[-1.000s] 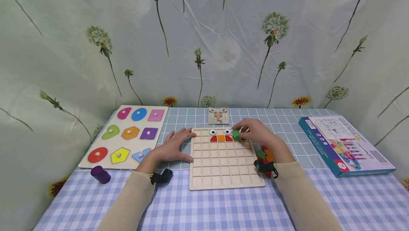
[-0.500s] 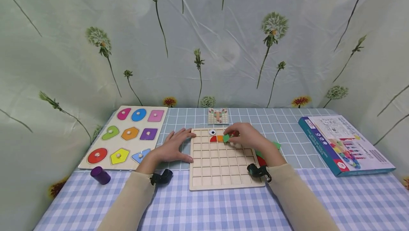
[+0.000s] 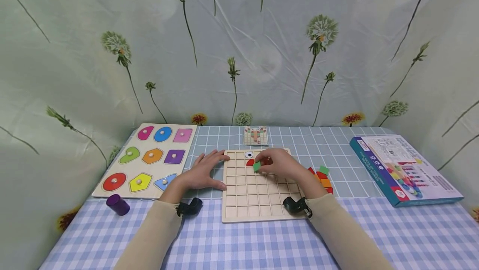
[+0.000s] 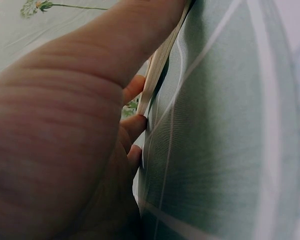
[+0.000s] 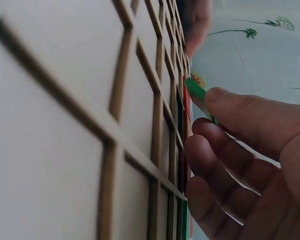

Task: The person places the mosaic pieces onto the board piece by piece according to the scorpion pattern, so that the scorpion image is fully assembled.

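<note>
Cloth (image 3: 224,245) with blue and white checks lies on the near part of the table (image 3: 353,166). A flat wooden grid board (image 3: 258,201) sits in the middle, with lots of little squares on it. The right hand (image 3: 282,166) is over the far part of the board, and its thumb and finger pinch a small green square (image 3: 256,166). The green square is tilted and very close to the board; it is hard to tell if they touch. Just left of it are a red piece (image 3: 250,163) and, a bit farther, a round eye piece (image 3: 248,154).

The left hand (image 3: 205,172) is spread wide, with its fingers touching the left edge of the board. Loose red, orange and green pieces (image 3: 325,183) lie to the right of the board. A little picture card (image 3: 256,136) is on the far side. On the left are a big puzzle board (image 3: 129,168) with bright shapes and a purple tube (image 3: 117,204). A flat box (image 3: 406,170) lies far right.
</note>
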`<state>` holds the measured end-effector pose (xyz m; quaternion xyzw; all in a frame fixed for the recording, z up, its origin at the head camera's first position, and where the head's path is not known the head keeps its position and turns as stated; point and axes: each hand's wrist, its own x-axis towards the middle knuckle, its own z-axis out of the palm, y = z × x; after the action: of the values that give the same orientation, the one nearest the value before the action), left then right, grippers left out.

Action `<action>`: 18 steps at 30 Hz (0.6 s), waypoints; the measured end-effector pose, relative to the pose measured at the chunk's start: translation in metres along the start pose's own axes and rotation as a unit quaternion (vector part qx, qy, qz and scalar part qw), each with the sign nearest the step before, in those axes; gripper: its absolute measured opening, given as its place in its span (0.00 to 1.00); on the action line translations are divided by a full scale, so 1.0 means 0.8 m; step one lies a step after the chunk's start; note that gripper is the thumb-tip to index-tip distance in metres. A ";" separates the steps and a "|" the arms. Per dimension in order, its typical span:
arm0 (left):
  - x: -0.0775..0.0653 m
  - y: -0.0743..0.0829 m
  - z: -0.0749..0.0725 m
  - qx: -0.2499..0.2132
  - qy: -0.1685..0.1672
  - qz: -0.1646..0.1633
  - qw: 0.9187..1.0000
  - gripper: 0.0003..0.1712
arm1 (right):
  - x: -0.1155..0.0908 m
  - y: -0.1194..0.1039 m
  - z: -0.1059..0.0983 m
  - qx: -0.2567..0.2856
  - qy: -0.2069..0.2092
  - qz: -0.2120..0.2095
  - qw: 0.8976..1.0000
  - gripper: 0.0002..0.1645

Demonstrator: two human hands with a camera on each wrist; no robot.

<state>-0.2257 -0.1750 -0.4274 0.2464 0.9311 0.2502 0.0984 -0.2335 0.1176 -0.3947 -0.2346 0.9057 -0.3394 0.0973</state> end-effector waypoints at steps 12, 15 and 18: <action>0.003 -0.004 0.000 0.003 -0.004 0.000 1.000 0.53 | 0.003 -0.005 0.013 -0.029 0.011 0.011 0.999 0.12; 0.002 -0.004 0.000 0.002 -0.005 0.000 1.000 0.53 | 0.004 -0.004 0.015 -0.024 0.007 0.006 1.000 0.12; 0.001 -0.003 -0.001 0.001 -0.004 0.000 1.000 0.53 | 0.005 -0.003 0.016 -0.021 0.000 -0.003 1.000 0.11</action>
<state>-0.2276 -0.1762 -0.4282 0.2476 0.9310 0.2479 0.1019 -0.2315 0.1066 -0.4030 -0.2397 0.9120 -0.3203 0.0909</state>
